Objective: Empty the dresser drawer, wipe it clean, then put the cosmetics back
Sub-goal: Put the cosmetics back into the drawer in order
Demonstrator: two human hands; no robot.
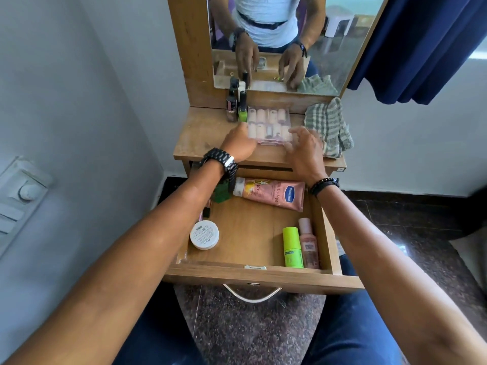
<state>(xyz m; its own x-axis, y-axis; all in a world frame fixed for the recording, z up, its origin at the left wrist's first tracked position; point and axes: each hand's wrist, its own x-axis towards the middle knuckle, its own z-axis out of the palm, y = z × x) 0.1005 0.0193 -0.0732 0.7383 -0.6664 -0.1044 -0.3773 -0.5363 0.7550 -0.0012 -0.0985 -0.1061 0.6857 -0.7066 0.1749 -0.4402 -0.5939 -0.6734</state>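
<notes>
The wooden drawer [253, 271] is pulled out below the dresser top [203, 138]. Inside lie a pink lotion tube [274, 193], a white round jar [204, 234], a green bottle [292, 247], a pink bottle [308, 243] and a green item [221, 192] partly hidden under my left wrist. On the dresser top sits a clear compartment box [268, 125]. My left hand [238, 143] holds its left edge. My right hand [304, 148] is at its right front corner with fingers curled and blurred. A striped cloth [328, 125] lies to the right.
Several nail polish bottles [237, 106] stand at the back left of the dresser top under the mirror [290, 35]. A blue curtain [427, 43] hangs at right. A wall switch panel [23, 191] is at left. My knees flank the drawer handle [251, 295].
</notes>
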